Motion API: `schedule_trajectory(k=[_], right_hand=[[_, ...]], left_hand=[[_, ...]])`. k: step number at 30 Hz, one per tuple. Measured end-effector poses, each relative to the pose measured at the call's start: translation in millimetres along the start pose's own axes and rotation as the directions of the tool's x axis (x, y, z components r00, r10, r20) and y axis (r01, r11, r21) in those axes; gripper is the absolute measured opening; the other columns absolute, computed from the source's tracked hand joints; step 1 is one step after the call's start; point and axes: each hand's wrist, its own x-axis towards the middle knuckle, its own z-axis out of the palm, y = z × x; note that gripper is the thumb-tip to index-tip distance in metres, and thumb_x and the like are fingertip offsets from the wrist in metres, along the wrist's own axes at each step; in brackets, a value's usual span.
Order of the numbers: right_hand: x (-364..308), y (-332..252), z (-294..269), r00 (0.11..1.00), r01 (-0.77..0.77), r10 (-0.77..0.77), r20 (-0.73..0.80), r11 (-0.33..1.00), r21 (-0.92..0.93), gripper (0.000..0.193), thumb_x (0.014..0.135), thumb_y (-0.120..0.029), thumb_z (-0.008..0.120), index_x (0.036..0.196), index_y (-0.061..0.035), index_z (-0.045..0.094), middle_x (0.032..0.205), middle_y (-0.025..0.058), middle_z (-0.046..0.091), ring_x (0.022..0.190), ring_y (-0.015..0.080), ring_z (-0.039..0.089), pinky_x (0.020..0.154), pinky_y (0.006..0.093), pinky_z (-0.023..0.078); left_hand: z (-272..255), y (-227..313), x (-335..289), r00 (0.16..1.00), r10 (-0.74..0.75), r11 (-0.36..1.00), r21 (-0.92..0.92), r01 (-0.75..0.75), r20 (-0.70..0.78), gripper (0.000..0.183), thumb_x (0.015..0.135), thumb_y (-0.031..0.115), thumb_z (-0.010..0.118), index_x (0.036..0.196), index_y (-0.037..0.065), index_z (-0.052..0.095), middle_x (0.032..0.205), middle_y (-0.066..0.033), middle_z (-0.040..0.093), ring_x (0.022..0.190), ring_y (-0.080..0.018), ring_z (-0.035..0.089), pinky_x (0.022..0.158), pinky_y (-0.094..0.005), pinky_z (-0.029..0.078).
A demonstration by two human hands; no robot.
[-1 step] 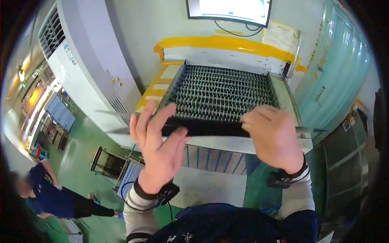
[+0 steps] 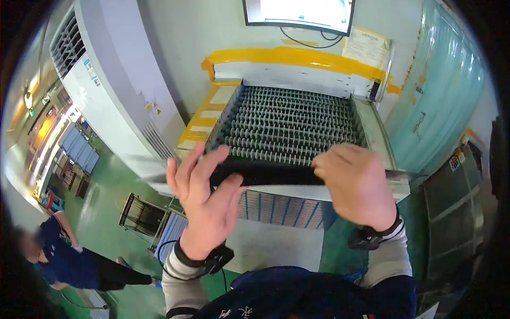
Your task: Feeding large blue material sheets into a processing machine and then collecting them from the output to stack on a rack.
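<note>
A long black bar-like piece [image 2: 276, 174] spans level between my two hands, in front of the roller conveyor [image 2: 297, 122]. It may be a panel seen edge-on; I cannot tell. My left hand [image 2: 204, 199] has it at the left, thumb below and the other fingers raised and curved over it. On the right, my right hand [image 2: 353, 183] is closed round it in a fist. Thin blurred grey ends stick out past both hands. The conveyor bed holds rows of small grey wheels on shafts. Under its front edge a stack with pinkish and teal stripes [image 2: 281, 208] shows.
A tall white cabinet [image 2: 114, 106] with vents flanks the conveyor's left, and a teal strip curtain [image 2: 451, 90] hangs at right. A screen [image 2: 303, 11] is above. A black-framed rack [image 2: 141, 215] stands on the green floor at left, near another person [image 2: 74, 255].
My hands and the black piece have dropped slightly toward me. The conveyor looks the same.
</note>
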Motion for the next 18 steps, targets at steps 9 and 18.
schedule_trajectory(k=[9, 18], right_hand=[[-54, -47, 31, 0.958, -0.149, 0.105, 0.268, 0.978, 0.147, 0.01, 0.068, -0.007, 0.06, 0.074, -0.0054, 0.053, 0.067, 0.0085, 0.052, 0.063, 0.0292, 0.056, 0.052, 0.0396, 0.045], [-179, -30, 163, 0.764, -0.487, 0.373, 0.527, 0.868, 0.092, 0.014, 0.079, -0.02, 0.055, 0.077, -0.0064, 0.058, 0.075, 0.0124, 0.061, 0.074, 0.0341, 0.06, 0.061, 0.0463, 0.047]], left_hand=[[-28, 6, -66, 0.973, -0.048, 0.993, -0.096, 0.071, 0.227, 0.016, 0.066, 0.014, 0.071, 0.078, 0.009, 0.062, 0.096, -0.0038, 0.055, 0.092, -0.0262, 0.05, 0.094, -0.048, 0.028], [96, -16, -190, 0.881, -0.023, 0.94, -0.291, 0.18, 0.473, 0.01, 0.072, 0.017, 0.068, 0.079, 0.011, 0.065, 0.092, -0.002, 0.058, 0.09, -0.0254, 0.051, 0.085, -0.0429, 0.034]])
